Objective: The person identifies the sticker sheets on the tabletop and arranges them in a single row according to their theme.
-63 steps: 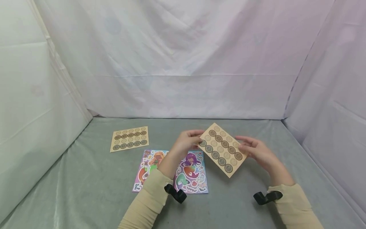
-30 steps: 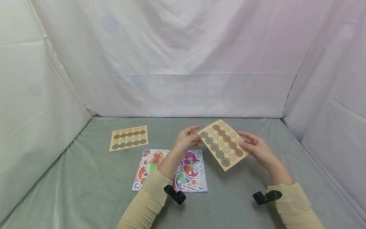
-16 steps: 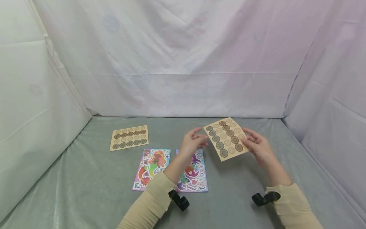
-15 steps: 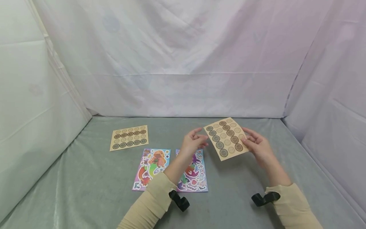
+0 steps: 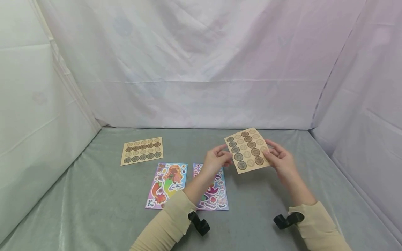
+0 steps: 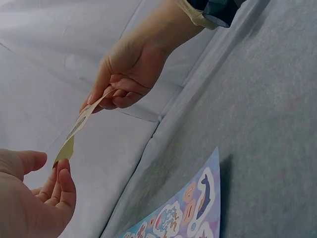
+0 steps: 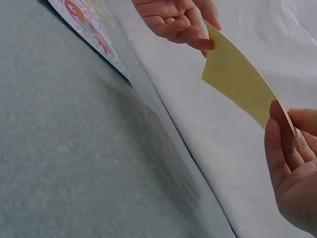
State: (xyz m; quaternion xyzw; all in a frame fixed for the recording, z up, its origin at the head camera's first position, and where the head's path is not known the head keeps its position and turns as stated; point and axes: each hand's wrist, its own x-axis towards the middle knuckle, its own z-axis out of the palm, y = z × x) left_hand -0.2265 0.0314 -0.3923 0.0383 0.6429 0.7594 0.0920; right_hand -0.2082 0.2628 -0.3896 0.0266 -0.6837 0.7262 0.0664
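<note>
Tan rectangular paper sheet printed with round seals (image 5: 247, 150) has just turned straighter above the grey cloth-covered table (image 5: 251, 223), right hand (image 5: 282, 164) pinching its right edge, left hand's (image 5: 215, 162) fingertips touching opposite, grip unclear: apparently still mid-handling.

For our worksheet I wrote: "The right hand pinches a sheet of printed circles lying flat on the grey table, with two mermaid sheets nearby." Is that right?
Not quite: the sheet of printed circles is held up in the air, off the grey table, as the right wrist view shows. The right hand does pinch it, with two mermaid sheets nearby.
</note>
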